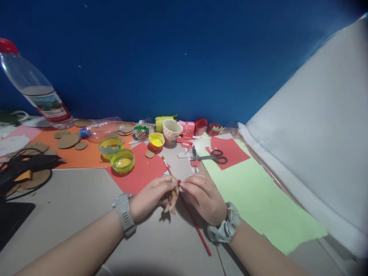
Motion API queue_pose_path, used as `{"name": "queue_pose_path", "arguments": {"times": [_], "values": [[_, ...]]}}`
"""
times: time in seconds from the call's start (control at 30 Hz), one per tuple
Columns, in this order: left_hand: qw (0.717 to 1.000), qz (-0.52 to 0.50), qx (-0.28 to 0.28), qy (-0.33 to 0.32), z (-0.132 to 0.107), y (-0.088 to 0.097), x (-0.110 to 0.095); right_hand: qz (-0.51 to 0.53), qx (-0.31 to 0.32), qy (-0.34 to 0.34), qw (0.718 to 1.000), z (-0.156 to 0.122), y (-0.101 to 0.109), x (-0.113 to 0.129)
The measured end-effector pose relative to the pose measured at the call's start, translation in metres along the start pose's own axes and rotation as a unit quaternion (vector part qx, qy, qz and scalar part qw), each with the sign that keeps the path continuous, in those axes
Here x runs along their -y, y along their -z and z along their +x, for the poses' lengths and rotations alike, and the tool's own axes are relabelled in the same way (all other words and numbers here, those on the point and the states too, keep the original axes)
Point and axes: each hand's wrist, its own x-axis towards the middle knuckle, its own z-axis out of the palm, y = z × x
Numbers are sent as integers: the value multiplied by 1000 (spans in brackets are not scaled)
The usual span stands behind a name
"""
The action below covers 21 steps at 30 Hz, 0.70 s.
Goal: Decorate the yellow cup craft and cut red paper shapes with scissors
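My left hand point(161, 193) and my right hand point(202, 195) meet above the grey table, fingertips closed together. Between them they pinch a small red piece point(179, 181), too small to tell its material. Yellowish smears mark the fingers of my left hand. Beneath the hands lies a paintbrush point(197, 228) with a long red handle, its bristles pointing away from me. Just beyond are a red paper sheet point(143, 163) and a cup of yellow paint point(156, 142). Black-handled scissors point(217, 156) rest past my right hand, on red and green paper.
Two yellow-green rings point(122, 161) stand left of centre. A patterned cup point(172, 132) and a cup of green paint point(140, 131) are behind. A tall bottle point(43, 92), cardboard discs point(68, 140) and a black glue gun point(28, 163) occupy the left. Pale green paper point(264, 199) spreads rightward.
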Motion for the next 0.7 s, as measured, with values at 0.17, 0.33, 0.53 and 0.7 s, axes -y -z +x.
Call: {"name": "queue_pose_path", "arguments": {"times": [0.17,0.33,0.53,0.7], "values": [[1000,-1,5,8,0,1,1,-4,23,-3,1000,-1,1,-1],[1000,-1,22,5,4,5,4,24,23,-35,999,0,1,0],[998,40,48,-11,-2,-1,1,62,-44,-198,977,2,-1,-11],[920,383,47,-64,-35,-36,-43,78,-68,-213,972,4,-6,-19]]}}
